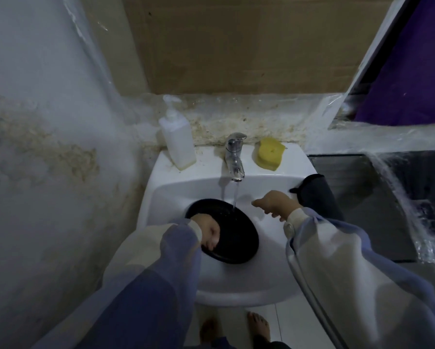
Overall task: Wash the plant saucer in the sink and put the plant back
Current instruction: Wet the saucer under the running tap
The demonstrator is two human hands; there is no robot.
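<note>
A round black plant saucer (234, 235) sits tilted inside the white sink (266, 268). My left hand (209, 235) grips its left rim, fingers curled over the edge. Water runs from the chrome faucet (234, 157) onto the saucer's far rim. My right hand (277, 204) hovers over the basin to the right of the stream, fingers loosely curled, holding nothing. No plant is in view.
A white soap pump bottle (177, 142) stands on the sink ledge left of the faucet, and a yellow sponge (269, 153) lies on the right. A dark cloth (317, 195) hangs over the sink's right rim. A stained wall closes in on the left.
</note>
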